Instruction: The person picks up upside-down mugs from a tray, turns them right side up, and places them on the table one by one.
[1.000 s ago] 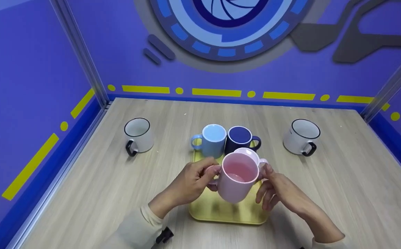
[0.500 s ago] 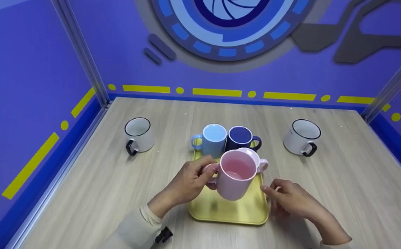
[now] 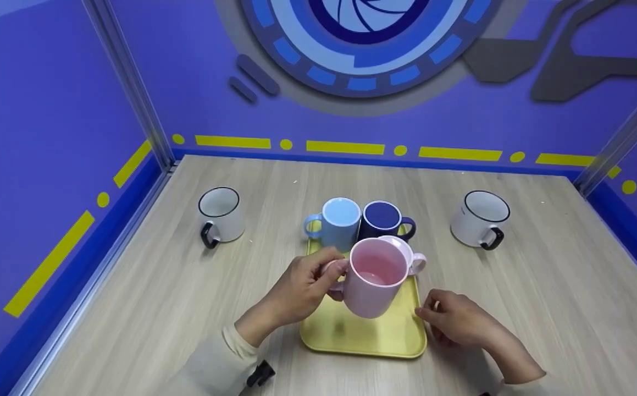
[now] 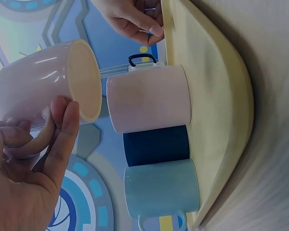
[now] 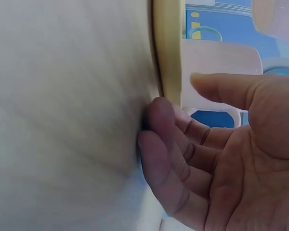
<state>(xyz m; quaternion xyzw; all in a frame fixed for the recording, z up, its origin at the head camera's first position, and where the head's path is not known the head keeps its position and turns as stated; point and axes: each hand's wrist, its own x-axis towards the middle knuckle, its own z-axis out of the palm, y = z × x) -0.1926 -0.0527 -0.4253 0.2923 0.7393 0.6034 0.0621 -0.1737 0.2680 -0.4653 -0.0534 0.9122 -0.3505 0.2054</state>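
Observation:
My left hand [image 3: 307,286] grips the handle of a pink mug [image 3: 372,294] and holds it raised above the yellow tray [image 3: 365,346]. In the left wrist view the lifted mug's base [image 4: 85,82] is apart from a second pink mug [image 4: 149,99] standing on the tray. Behind that stand a dark blue mug [image 3: 381,215] and a light blue mug [image 3: 340,225], side by side at the tray's far end. Beside the tray's right rim is my right hand [image 3: 458,319], fingers loosely bent. Its thumb [image 5: 226,89] stands apart from the rim in the right wrist view.
A white mug with black rim and handle [image 3: 222,217] stands at the table's left; a similar white mug [image 3: 477,220] stands at the right. Blue-purple panels [image 3: 351,126] enclose the back and sides. A small black object [image 3: 261,374] lies near the left sleeve.
My right hand has come away from the pink mugs, down and right to the tray's right edge. The left hand has shifted the held mug only slightly left.

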